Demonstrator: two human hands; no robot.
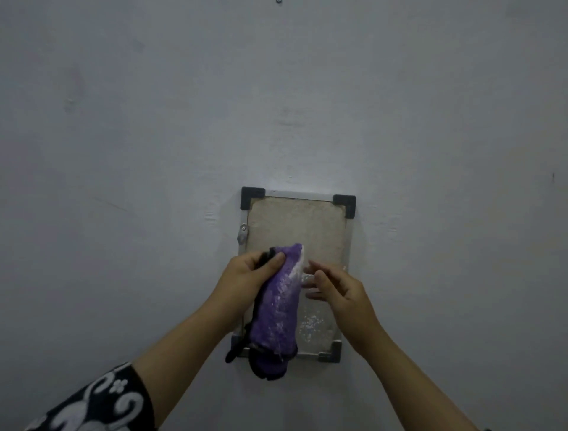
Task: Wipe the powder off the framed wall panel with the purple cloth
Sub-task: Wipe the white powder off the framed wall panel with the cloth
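Observation:
A small framed panel point(295, 221) with a metal rim and black corner caps hangs on the wall at centre. White powder point(312, 326) speckles its lower right part. My left hand point(249, 273) grips the top of a purple cloth point(278, 310) with black edging, and the cloth hangs down over the panel's lower left, dusted white. To the right of the cloth is my right hand point(335, 286), its fingers loosely bent toward the cloth's powdery edge and holding nothing.
Plain grey wall point(153, 123) surrounds the panel on all sides. A small metal latch point(242, 233) sits on the frame's left edge. A screw point(278, 1) shows at the very top of the wall.

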